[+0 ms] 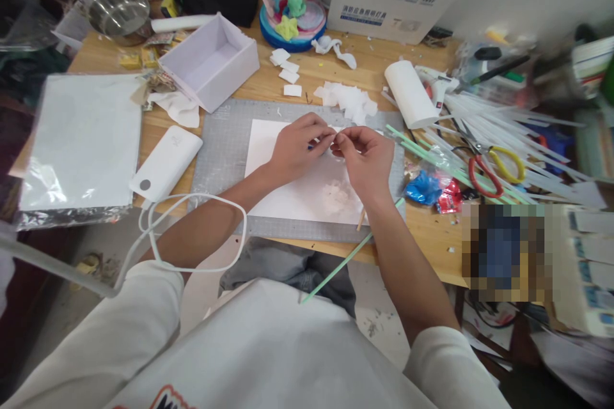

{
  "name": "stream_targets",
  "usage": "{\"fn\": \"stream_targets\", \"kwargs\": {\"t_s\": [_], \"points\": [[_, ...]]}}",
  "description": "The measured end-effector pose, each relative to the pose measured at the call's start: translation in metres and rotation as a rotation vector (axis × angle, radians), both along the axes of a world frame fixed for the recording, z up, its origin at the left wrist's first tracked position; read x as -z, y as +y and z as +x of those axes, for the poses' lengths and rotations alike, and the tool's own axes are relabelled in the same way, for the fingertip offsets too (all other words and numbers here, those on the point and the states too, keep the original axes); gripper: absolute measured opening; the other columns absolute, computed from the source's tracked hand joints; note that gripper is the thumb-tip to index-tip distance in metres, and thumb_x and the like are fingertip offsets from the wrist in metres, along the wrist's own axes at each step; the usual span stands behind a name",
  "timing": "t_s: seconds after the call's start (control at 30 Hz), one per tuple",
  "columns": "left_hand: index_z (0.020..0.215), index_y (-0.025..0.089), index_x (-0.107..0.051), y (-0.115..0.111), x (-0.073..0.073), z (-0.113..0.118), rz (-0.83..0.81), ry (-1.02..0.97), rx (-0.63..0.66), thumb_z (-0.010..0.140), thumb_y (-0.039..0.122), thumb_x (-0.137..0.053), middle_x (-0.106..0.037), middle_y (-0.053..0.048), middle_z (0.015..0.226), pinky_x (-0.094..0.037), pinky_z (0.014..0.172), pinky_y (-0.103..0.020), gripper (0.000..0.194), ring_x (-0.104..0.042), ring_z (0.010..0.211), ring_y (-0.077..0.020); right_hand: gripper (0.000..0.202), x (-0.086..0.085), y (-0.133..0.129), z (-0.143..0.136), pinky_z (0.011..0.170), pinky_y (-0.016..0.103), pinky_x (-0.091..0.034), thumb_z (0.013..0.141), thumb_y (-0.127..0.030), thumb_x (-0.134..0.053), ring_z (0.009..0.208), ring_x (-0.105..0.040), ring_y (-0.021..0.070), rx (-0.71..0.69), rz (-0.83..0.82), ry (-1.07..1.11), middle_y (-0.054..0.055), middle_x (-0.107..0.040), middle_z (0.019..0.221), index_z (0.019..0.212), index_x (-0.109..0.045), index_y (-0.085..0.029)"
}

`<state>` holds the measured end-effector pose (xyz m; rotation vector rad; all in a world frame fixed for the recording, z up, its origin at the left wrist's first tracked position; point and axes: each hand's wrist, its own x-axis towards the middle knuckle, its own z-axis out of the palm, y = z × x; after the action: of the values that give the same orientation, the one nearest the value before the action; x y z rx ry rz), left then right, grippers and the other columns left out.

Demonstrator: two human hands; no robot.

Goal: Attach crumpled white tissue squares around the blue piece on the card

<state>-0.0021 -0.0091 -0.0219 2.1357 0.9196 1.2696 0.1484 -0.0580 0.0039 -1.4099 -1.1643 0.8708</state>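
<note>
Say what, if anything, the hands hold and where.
Cannot be told: the left hand and right hand pinch close together over the white sheet; anything between is too small to make out.

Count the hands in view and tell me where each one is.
2: the left hand over the white sheet, and the right hand beside it, their fingertips close together.
</note>
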Motion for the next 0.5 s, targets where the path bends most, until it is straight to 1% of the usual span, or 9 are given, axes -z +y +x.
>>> {"fn": "stream_targets", "kwargs": {"t_s": [0.17,0.3,0.5], "points": [[0.091,0.019,-0.076,-0.0021,-0.0041,0.0018,-0.086,-0.028,-0.004,0.093,0.022,-0.063,-0.068,-0.002,0.09,-0.055,0.066,-0.018,0.013,-0.064,0.082,-0.0093,0.013,0.0027,0.0013,0.0003,0.07,0.029,-0.062,0.083,-0.034,-0.072,0.067,-0.07,0.0117,-0.018,-0.027,0.129,-0.002,-0.072,0.074,0.082,-0.069,-0.022],[0.092,0.019,-0.075,-0.0012,-0.0042,0.0015,-0.11,-0.013,-0.006,0.094,0.024,-0.062,-0.069,-0.003,0.091,-0.055,0.066,-0.018,0.014,-0.064,0.082,-0.0097,0.015,0.0027,0.0014,0.0004,0.072,0.03,-0.064,0.083,-0.037,-0.073,0.069,-0.071,0.0125,-0.003,-0.037,0.108,-0.001,-0.073,0.076,0.083,-0.07,-0.022],[0.095,0.019,-0.075,0.0003,-0.0019,-0.0008,-0.056,0.001,0.005,0.097,0.028,-0.06,-0.069,-0.004,0.093,-0.054,0.067,-0.02,0.017,-0.065,0.084,-0.0106,0.014,0.0027,0.0003,0.0013,0.073,0.034,-0.065,0.082,-0.036,-0.074,0.069,-0.072,0.0148,0.017,0.0,0.06,0.0,-0.076,0.077,0.085,-0.075,-0.022]]}}
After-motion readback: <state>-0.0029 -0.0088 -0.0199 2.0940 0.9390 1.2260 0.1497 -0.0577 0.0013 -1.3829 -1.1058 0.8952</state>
